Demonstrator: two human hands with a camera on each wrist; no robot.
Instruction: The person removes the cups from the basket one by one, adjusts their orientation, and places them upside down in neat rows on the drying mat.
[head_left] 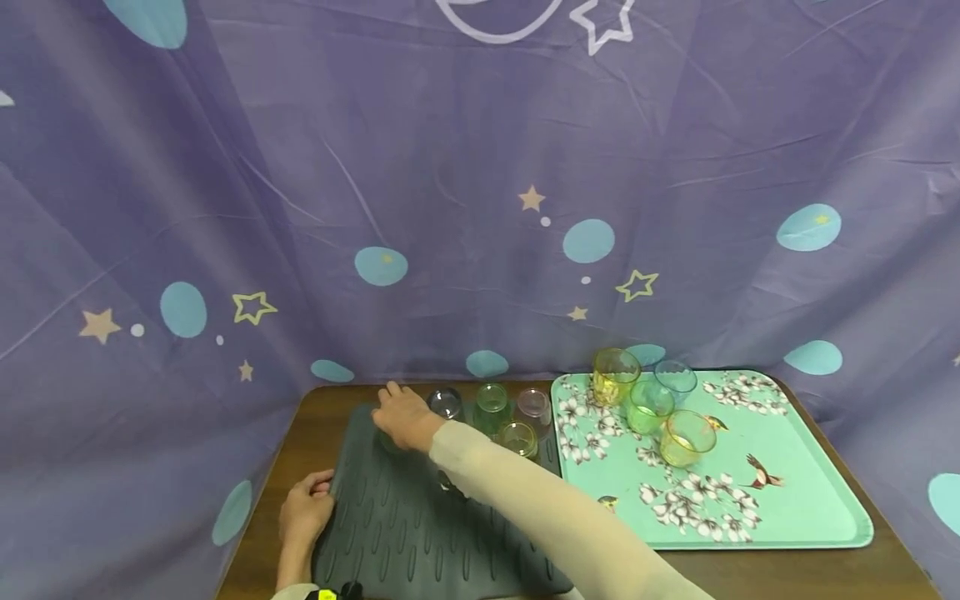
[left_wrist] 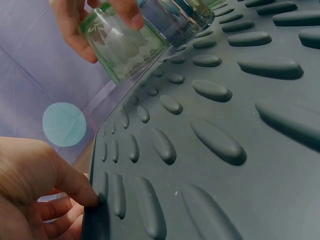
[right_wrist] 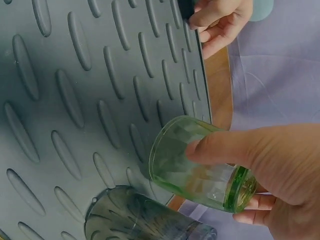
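My right hand (head_left: 405, 418) holds a green glass (right_wrist: 172, 167) by its base, thumb on the side, mouth turned down toward the far left corner of the dark ribbed drying mat (head_left: 420, 517). In the head view that hand mostly hides the glass. Beside it a bluish glass (right_wrist: 137, 215) stands upside down on the mat. My left hand (head_left: 306, 510) pinches the mat's left edge, thumb on top in the left wrist view. Further right on the mat are another green glass (head_left: 492, 404), a pinkish glass (head_left: 533, 404) and a yellow glass (head_left: 517, 439).
To the right lies a mint tray (head_left: 810, 508) with a flower and bird print. On it stand two yellow glasses, a blue glass (head_left: 677, 379) and a green glass (head_left: 649, 408), mouths up. Behind the wooden table (head_left: 262, 521) hangs a purple curtain (head_left: 450, 167).
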